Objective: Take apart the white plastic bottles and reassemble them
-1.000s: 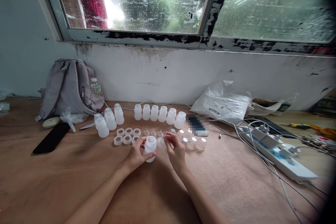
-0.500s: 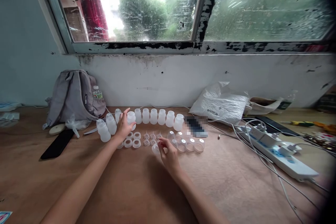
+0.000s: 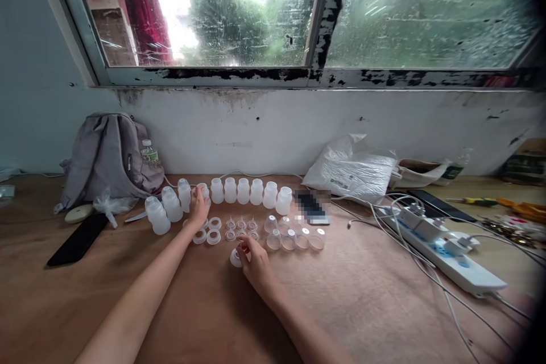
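- Wooden surface (image 3: 384,296) under a rain-streaked window (image 3: 264,11), seen from above your forearms; everything on it is laid out in rows.
- Your right hand (image 3: 255,261) rests low on the surface, its fingers (image 3: 245,248) curled closed around a small translucent cap (image 3: 235,258), which sits on the wood just in front of the parts rows. The pinch looks light, thumb and fingertips on the rim, likely to keep the piece steady.
- Your left hand (image 3: 198,207) is stretched further away, fingers loosely bent and touching the end bottle (image 3: 203,191) at the left of the back row. You cannot tell from this angle whether the fingers grip it or only rest against it.
- Just beyond your right hand: white rings (image 3: 213,230) on the left, small clear valves (image 3: 241,224) in the middle, clear domed covers (image 3: 294,236) on the right. Like parts are grouped, probably so each kind is easy to reach.
- Behind them stands the row of white bottles (image 3: 249,191), upright, touching side by side; three more capped bottles (image 3: 164,207) stand to the left.
- Far left: a grey backpack (image 3: 106,153) against the wall, a black phone (image 3: 72,242) lying flat.
- Right: a white plastic bag (image 3: 354,170) and a power strip (image 3: 443,250) with trailing cables, well apart from your hands.
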`<state>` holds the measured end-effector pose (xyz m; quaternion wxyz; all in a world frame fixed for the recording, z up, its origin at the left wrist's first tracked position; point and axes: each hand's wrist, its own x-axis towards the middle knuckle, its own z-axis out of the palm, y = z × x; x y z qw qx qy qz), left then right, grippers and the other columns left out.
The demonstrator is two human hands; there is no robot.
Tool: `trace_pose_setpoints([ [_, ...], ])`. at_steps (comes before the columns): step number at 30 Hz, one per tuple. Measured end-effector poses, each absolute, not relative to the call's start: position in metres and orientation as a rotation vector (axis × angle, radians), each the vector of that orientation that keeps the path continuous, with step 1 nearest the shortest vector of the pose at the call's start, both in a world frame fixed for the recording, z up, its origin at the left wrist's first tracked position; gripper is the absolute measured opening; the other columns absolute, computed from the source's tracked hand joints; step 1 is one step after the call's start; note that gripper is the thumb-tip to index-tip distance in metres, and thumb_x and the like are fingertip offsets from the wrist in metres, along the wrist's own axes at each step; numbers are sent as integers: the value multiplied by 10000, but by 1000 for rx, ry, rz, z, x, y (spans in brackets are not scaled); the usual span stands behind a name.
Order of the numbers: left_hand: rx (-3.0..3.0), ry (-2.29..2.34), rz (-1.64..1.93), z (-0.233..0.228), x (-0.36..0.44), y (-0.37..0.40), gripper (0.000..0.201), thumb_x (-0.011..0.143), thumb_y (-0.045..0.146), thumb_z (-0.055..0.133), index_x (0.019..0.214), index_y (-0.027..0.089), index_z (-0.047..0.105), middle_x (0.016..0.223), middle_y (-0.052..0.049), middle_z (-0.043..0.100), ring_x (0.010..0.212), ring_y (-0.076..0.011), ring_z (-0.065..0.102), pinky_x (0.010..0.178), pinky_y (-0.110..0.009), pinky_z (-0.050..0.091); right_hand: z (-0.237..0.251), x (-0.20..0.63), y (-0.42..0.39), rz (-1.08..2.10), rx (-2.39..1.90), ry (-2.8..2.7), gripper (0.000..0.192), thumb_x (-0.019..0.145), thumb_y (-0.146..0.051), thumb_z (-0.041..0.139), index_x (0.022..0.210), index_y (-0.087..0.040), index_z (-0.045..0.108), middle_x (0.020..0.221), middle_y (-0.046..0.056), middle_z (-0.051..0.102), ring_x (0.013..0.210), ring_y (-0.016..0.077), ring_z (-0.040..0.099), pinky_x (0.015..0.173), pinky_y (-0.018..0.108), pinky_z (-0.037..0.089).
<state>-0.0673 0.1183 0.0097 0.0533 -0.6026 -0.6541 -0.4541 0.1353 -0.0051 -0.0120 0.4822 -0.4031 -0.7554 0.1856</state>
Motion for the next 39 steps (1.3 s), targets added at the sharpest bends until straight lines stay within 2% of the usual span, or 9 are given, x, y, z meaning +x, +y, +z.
trace_pose_setpoints([
  [12, -1798, -1903, -1493, -1, -62, 144, 408, 699, 8, 424, 1086, 125, 374, 1106, -147, 402, 1079, -272, 416, 870, -450, 396, -4, 134, -11, 495, -1013, -1974, 178, 734, -119, 508, 899, -183, 515, 890, 73, 526, 857, 201, 504, 761, 336, 439],
  [19, -1802, -1899, -1543, -1, -61, 145, 559, 684, -11, 416, 1212, 120, 285, 1209, -175, 365, 1181, -288, 337, 942, -466, 336, -7, 136, -9, 406, -1093, -1986, 169, 711, -170, 561, 875, -184, 526, 903, 74, 490, 853, 199, 489, 770, 345, 435],
  [26, -1846, -1850, -1569, 5, -46, 117, 626, 721, 30, 418, 1289, 139, 181, 1390, -185, 145, 1309, -277, 65, 1024, -488, 218, -9, 137, -6, 392, -1148, -2002, 79, 731, -170, 530, 799, -197, 498, 804, 51, 531, 756, 189, 509, 666, 302, 441],
  [29, -2011, -1767, -1554, 9, -34, 83, 566, 774, 76, 389, 1293, 158, 181, 1371, -150, 219, 1302, -232, 140, 1032, -448, 240, -10, 137, -6, 426, -1125, -1962, 19, 775, -183, 482, 788, -197, 481, 753, 34, 546, 696, 165, 515, 610, 262, 425],
  [32, -2317, -1699, -1479, 10, -26, 36, 465, 821, 141, 356, 1268, 206, 244, 1281, -100, 376, 1224, -192, 327, 996, -387, 320, -9, 137, -6, 456, -1112, -1904, 42, 816, -223, 443, 794, -193, 463, 722, 21, 557, 650, 145, 522, 586, 237, 408],
  [36, -2674, -1556, -1284, 7, -26, -20, 389, 823, 130, 335, 1199, 231, 351, 1168, -67, 489, 1124, -179, 436, 964, -351, 356, -10, 136, -5, 495, -1089, -1901, 123, 842, -251, 409, 735, -197, 437, 642, -5, 551, 557, 119, 510, 538, 212, 384],
  [39, -2810, -1497, -1223, 6, -26, -40, 405, 786, 142, 402, 1182, 224, 372, 1133, -73, 512, 1085, -199, 460, 941, -365, 374, -11, 136, -5, 485, -1087, -1922, 178, 851, -251, 391, 683, -200, 418, 580, -21, 523, 488, 105, 471, 492, 200, 358],
])
